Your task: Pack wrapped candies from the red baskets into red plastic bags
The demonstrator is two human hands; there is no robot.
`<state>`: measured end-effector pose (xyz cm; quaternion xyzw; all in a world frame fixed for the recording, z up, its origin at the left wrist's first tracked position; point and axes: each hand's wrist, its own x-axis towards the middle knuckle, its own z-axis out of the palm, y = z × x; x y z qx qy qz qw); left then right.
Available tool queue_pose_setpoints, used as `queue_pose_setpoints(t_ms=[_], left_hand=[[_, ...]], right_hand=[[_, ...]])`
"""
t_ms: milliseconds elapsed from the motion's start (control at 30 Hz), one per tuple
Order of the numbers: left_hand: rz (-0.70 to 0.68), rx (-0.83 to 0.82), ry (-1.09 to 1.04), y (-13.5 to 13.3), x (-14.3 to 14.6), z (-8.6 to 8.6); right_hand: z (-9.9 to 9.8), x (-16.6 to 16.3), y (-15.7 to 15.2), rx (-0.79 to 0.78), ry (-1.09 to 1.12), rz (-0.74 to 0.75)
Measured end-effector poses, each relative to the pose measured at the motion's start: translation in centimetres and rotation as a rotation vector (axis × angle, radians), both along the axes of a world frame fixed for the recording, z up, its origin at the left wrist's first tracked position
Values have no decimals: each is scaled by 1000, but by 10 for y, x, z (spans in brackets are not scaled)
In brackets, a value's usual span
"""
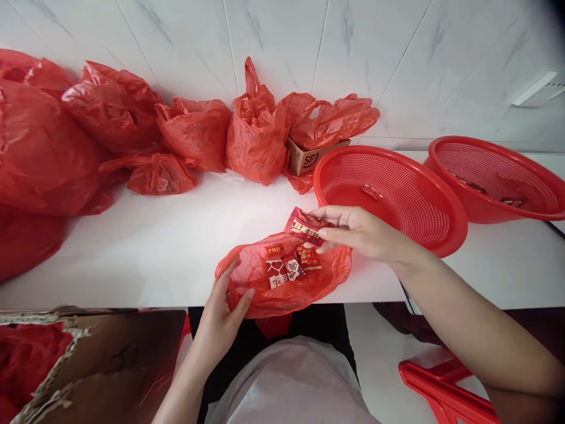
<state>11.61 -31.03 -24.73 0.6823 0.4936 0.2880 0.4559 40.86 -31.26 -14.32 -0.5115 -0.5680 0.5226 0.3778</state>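
Note:
My right hand [353,231] pinches a red candy packet [303,227] with gold characters, just above an open red plastic bag [260,288] at the front edge of the white table. Several small red sweets [289,265] lie inside the bag. At the bag's left rim my left hand [220,315] grips the plastic with curled fingers, holding it open.
Two red mesh baskets [441,235] [498,206] stand at the right, with a few packets in them. Several filled red bags [194,132] and a small cardboard box [309,158] line the wall. A cardboard box [110,365] sits lower left, a red stool [445,388] lower right.

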Motion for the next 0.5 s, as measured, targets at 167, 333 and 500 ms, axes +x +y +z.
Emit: queue_pose_setpoints(t_ms=[167,333,500], left_hand=[[20,19,-23,0,1,0],[23,21,-20,-1,2,1],[-24,40,20,3,3,2]], right_hand=[[-26,-29,-11,236,-264,-123],[-66,-50,-13,743,-606,-84],[-96,-61,-12,984,-661,-167]])
